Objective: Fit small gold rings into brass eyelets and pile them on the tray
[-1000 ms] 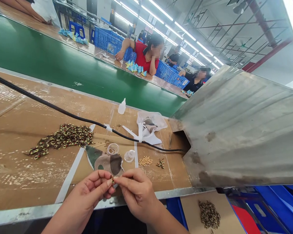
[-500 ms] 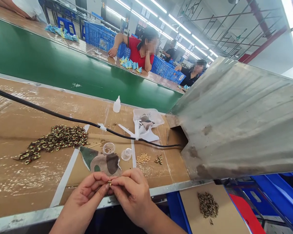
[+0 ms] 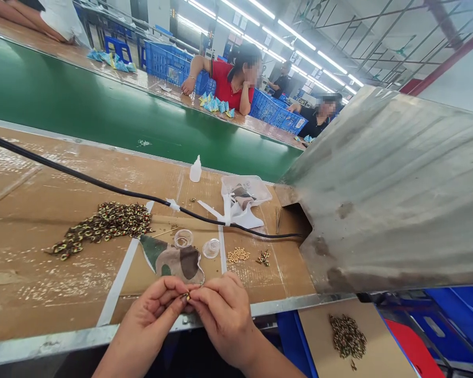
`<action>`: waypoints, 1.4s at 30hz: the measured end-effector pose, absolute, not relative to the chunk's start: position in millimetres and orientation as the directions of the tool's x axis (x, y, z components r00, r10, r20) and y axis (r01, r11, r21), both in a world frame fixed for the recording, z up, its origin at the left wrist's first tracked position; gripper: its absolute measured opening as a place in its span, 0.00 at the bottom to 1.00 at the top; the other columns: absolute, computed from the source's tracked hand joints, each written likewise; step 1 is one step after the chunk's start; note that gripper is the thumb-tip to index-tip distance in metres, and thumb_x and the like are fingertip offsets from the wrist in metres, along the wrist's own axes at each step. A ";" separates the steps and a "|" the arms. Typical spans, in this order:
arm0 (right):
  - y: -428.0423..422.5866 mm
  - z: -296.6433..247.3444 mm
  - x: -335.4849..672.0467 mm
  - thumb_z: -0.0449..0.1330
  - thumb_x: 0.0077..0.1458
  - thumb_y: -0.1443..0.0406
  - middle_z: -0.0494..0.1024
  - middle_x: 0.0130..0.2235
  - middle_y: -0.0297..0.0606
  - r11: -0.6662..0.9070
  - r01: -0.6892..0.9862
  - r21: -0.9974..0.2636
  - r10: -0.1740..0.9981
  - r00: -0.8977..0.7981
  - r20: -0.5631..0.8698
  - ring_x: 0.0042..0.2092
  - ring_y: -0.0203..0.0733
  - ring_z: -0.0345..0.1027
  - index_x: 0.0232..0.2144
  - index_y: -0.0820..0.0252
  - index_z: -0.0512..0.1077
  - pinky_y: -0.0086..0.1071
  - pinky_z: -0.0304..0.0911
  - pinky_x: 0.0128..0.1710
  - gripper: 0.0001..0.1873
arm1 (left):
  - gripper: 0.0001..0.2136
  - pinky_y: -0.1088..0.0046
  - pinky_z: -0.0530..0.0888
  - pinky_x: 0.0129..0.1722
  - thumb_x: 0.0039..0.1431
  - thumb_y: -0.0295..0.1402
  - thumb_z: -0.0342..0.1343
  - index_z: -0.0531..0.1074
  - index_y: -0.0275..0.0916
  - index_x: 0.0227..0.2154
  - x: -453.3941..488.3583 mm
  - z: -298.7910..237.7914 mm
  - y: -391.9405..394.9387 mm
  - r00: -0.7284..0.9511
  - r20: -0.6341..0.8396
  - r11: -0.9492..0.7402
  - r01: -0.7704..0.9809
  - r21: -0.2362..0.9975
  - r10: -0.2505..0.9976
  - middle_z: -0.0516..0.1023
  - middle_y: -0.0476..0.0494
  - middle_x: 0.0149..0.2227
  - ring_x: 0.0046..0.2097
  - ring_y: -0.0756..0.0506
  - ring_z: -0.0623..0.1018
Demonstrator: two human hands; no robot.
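Observation:
My left hand (image 3: pixel 157 310) and my right hand (image 3: pixel 223 315) meet at the front edge of the bench, thumbs and fingertips pinched together. Between them is a small brown and yellow piece (image 3: pixel 186 296), mostly covered by the fingers; its kind is too small to make out. Just beyond the fingertips lies a camouflage cloth (image 3: pixel 173 260). Two small clear plastic cups, one (image 3: pixel 183 239) behind the cloth and another (image 3: pixel 211 248) to its right, stand close by. Farther right are a pile of small tan beads (image 3: pixel 238 255) and a few dark pieces (image 3: pixel 264 257).
A large heap of dark patterned pieces (image 3: pixel 110 220) lies left. A black cable (image 3: pixel 102 186) crosses the bench into a metal housing (image 3: pixel 378 210). Behind stand a white dropper bottle (image 3: pixel 195 169), a plastic tray (image 3: pixel 260 191) and a green conveyor (image 3: pixel 102 110). More pieces (image 3: pixel 347 336) lie lower right.
The whole view has shifted, so the bench and my hands appear slightly farther right. Both hands keep their pinch on the small piece, which seems turned a little.

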State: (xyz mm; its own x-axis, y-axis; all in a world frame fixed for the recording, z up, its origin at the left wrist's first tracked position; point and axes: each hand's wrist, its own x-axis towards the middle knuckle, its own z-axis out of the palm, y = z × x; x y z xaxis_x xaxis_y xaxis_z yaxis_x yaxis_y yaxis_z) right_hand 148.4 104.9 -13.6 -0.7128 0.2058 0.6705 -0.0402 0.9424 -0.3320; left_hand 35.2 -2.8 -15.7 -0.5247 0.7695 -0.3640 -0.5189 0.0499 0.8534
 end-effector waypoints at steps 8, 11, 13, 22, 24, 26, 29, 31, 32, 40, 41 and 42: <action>105.8 -14.1 149.8 0.60 0.54 0.72 0.73 0.35 0.33 0.949 -0.056 -0.310 0.184 -0.700 0.690 0.36 0.29 0.64 0.39 0.61 0.69 0.30 0.55 0.39 0.09 | 0.21 0.82 0.74 0.36 0.38 0.46 0.67 0.68 0.36 0.27 34.3 -20.0 -5.5 -0.517 -0.340 0.059 -0.484 0.873 0.786 0.76 0.48 0.30 0.33 0.52 0.76; 106.6 -14.5 150.5 0.60 0.53 0.72 0.73 0.35 0.33 0.947 -0.054 -0.318 0.189 -0.707 0.681 0.37 0.29 0.64 0.39 0.60 0.69 0.30 0.54 0.40 0.09 | 0.20 0.83 0.74 0.36 0.40 0.46 0.67 0.69 0.36 0.27 33.4 -23.3 -6.8 -0.516 -0.331 0.062 -0.470 0.880 0.790 0.76 0.49 0.31 0.33 0.52 0.76; 107.1 -14.0 151.0 0.60 0.54 0.72 0.73 0.35 0.33 0.944 -0.055 -0.326 0.192 -0.712 0.676 0.37 0.29 0.64 0.39 0.60 0.69 0.30 0.55 0.40 0.09 | 0.20 0.84 0.74 0.35 0.40 0.46 0.67 0.69 0.36 0.27 33.1 -25.6 -8.2 -0.525 -0.334 0.062 -0.468 0.881 0.783 0.75 0.49 0.30 0.33 0.53 0.76; 103.4 -13.0 151.0 0.60 0.55 0.68 0.72 0.35 0.32 0.847 -0.019 -0.532 0.358 -0.719 0.596 0.37 0.29 0.63 0.37 0.57 0.71 0.27 0.57 0.40 0.06 | 0.25 0.80 0.76 0.35 0.36 0.52 0.66 0.72 0.35 0.30 31.8 -22.6 -9.3 -0.528 -0.349 0.138 -0.397 0.907 0.774 0.77 0.44 0.30 0.32 0.49 0.78; 105.4 -12.6 153.1 0.61 0.54 0.66 0.72 0.36 0.32 0.825 -0.007 -0.565 0.375 -0.742 0.555 0.38 0.28 0.63 0.39 0.56 0.71 0.25 0.58 0.41 0.08 | 0.26 0.80 0.76 0.35 0.37 0.54 0.64 0.73 0.34 0.30 29.7 -21.7 -9.9 -0.541 -0.336 0.177 -0.325 0.929 0.771 0.77 0.42 0.30 0.33 0.48 0.78; 110.4 -12.7 156.3 0.62 0.53 0.65 0.71 0.36 0.31 0.776 0.066 -0.627 0.453 -0.749 0.482 0.40 0.28 0.63 0.38 0.56 0.72 0.25 0.57 0.41 0.08 | 0.26 0.81 0.76 0.35 0.38 0.54 0.62 0.73 0.34 0.30 26.4 -22.2 -11.9 -0.563 -0.312 0.202 -0.250 0.947 0.765 0.78 0.40 0.30 0.34 0.47 0.79; 119.4 -14.2 160.7 0.64 0.50 0.62 0.71 0.35 0.31 0.680 0.239 -0.694 0.602 -0.722 0.340 0.40 0.31 0.62 0.32 0.57 0.73 0.28 0.53 0.42 0.07 | 0.23 0.84 0.75 0.34 0.42 0.53 0.60 0.74 0.35 0.29 19.2 -23.9 -16.0 -0.588 -0.208 0.201 -0.077 0.976 0.782 0.78 0.41 0.30 0.33 0.47 0.79; 122.1 -16.0 161.0 0.63 0.51 0.59 0.71 0.34 0.31 0.647 0.310 -0.697 0.642 -0.714 0.278 0.39 0.32 0.62 0.30 0.56 0.73 0.30 0.50 0.42 0.07 | 0.18 0.87 0.74 0.32 0.48 0.49 0.58 0.75 0.38 0.30 13.9 -23.3 -17.3 -0.576 -0.052 0.160 0.137 0.978 0.816 0.79 0.45 0.30 0.31 0.50 0.79; 121.8 -17.1 160.0 0.62 0.51 0.58 0.71 0.34 0.31 0.638 0.328 -0.697 0.650 -0.715 0.257 0.39 0.33 0.62 0.30 0.55 0.73 0.31 0.50 0.42 0.08 | 0.14 0.89 0.73 0.31 0.51 0.45 0.57 0.75 0.40 0.31 11.3 -21.9 -17.2 -0.562 0.061 0.115 0.272 0.955 0.825 0.79 0.49 0.29 0.30 0.53 0.79; 107.2 -27.1 132.5 0.63 0.49 0.62 0.73 0.32 0.27 0.604 0.299 -0.739 0.697 -0.647 0.308 0.36 0.30 0.64 0.30 0.56 0.73 0.30 0.46 0.42 0.05 | 0.07 0.96 0.68 0.37 0.62 0.34 0.47 0.70 0.42 0.35 -2.3 -5.9 -5.3 -0.247 0.606 -0.103 0.870 0.483 0.756 0.78 0.59 0.30 0.30 0.61 0.77; 107.0 -28.0 130.2 0.62 0.50 0.64 0.74 0.31 0.25 0.601 0.265 -0.754 0.689 -0.650 0.321 0.34 0.28 0.64 0.30 0.57 0.73 0.30 0.46 0.42 0.03 | 0.07 0.95 0.68 0.36 0.62 0.34 0.47 0.70 0.42 0.34 -3.3 -5.8 -3.8 -0.244 0.602 -0.105 0.868 0.485 0.760 0.78 0.59 0.30 0.30 0.60 0.77; 107.4 -28.8 128.7 0.61 0.51 0.66 0.74 0.30 0.24 0.603 0.227 -0.765 0.677 -0.653 0.340 0.32 0.27 0.64 0.30 0.57 0.73 0.30 0.46 0.42 0.02 | 0.07 0.95 0.68 0.35 0.61 0.35 0.48 0.70 0.42 0.34 -4.2 -6.0 -2.3 -0.243 0.589 -0.107 0.861 0.496 0.771 0.78 0.58 0.29 0.29 0.60 0.77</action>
